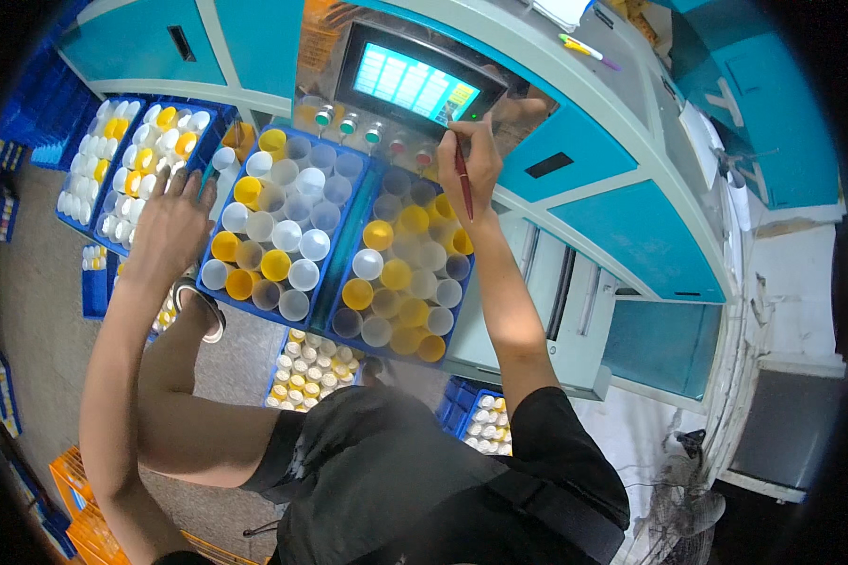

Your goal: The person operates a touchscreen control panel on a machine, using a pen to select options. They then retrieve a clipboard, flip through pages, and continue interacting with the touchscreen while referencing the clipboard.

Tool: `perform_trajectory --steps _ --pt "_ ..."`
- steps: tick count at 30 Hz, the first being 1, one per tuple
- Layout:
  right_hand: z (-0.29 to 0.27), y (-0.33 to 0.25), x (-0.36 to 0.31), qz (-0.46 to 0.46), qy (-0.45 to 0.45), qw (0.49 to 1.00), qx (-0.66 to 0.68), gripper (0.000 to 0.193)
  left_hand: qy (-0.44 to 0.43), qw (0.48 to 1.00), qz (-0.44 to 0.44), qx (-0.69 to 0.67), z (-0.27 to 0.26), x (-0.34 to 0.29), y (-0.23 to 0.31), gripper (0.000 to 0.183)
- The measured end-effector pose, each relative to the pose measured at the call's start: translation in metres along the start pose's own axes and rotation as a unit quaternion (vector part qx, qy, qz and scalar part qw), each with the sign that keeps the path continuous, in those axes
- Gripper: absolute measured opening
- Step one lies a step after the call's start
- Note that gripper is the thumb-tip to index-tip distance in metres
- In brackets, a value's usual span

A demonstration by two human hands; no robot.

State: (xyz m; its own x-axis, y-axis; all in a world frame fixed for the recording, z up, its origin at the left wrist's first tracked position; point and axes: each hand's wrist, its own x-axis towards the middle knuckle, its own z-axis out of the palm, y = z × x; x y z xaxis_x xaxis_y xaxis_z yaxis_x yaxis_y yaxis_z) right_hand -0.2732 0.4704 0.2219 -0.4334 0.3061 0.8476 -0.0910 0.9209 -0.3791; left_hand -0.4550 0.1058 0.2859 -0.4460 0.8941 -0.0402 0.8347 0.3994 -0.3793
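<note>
The fingers of the right hand [476,155] are closed around a red pen [464,184], with a finger stretched to the lower right corner of the screen [415,80]; whether the glass is touched cannot be told. The fingers of the left hand [171,226] are spread wide, with nothing seen gripped, well to the left of the screen and near a white cup [223,158]

Below the screen, a row of buttons [374,135] is set in the panel, and nearer the body than these, two trays of cups are placed side by side, the left tray [327,280] and the right tray [400,356]

The step in hand is judged to be a press on the screen. It is best done with one fingertip, squarely, with the pen angled away from the glass. The palm should be held off the buttons, and the forearm raised above the right tray so that no cup is knocked
</note>
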Motion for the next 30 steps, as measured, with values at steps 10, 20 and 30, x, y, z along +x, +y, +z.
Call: perform_trajectory --steps 10,20,30 --pt "-0.014 0.012 -0.001 -0.016 -0.043 0.998 -0.043 0.012 0.629 0.662 0.327 -0.243 -0.129 -0.09 0.079 0.048" --pt "-0.016 0.009 0.003 -0.045 -0.088 0.994 -0.048 0.016 0.569 0.628 0.346 -0.403 -0.106 -0.093 0.08 0.052" --pt "-0.016 0.012 0.0 -0.045 -0.089 0.994 -0.047 0.019 0.559 0.644 0.329 -0.407 -0.103 -0.091 0.077 0.05"
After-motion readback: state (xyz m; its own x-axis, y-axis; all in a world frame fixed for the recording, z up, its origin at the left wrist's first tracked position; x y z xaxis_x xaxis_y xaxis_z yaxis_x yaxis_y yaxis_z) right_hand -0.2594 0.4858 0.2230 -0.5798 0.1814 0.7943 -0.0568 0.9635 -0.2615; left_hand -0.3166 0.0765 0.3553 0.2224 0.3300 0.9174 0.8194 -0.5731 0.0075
